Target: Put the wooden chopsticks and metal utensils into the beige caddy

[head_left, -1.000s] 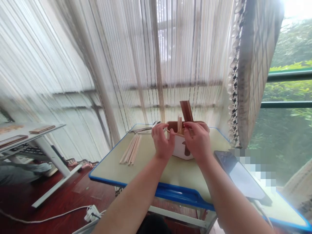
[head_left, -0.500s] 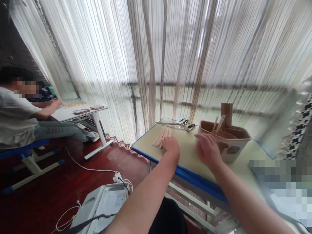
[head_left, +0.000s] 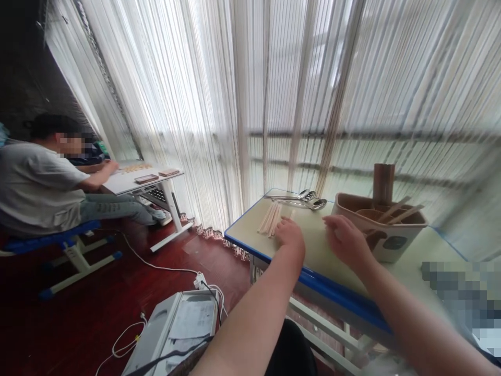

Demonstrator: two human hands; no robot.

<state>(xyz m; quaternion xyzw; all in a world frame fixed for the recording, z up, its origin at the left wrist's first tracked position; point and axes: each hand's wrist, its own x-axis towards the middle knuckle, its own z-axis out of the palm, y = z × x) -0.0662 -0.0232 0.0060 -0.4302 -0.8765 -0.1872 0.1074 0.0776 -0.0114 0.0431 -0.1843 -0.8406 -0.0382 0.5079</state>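
Note:
A loose bundle of pale wooden chopsticks (head_left: 270, 219) lies on the table. My left hand (head_left: 291, 237) rests just right of it, fingers curled down on a chopstick (head_left: 293, 214) whose far end shows beyond them. Over the tabletop, in front of the beige caddy (head_left: 401, 245), hovers my right hand (head_left: 348, 237). Its fingers are loosely bent and apart from the thumb, with nothing visible in them. Two chopsticks (head_left: 403, 211) lean to the right inside the caddy, beside an upright brown holder (head_left: 383, 184).
Metal spoons (head_left: 309, 198) lie at the table's back edge (head_left: 270, 189). A blurred-out object (head_left: 462, 287) is at the right. Below left stand a grey case (head_left: 156, 324) and a power strip (head_left: 200, 281) with cables. Another person (head_left: 43, 183) sits at a white table (head_left: 117, 183).
The sticks upright above my right hand now lean rightward in the caddy, and that hand has drawn away from it. My left hand stays by the bundle, which looks more spread. The view has turned left.

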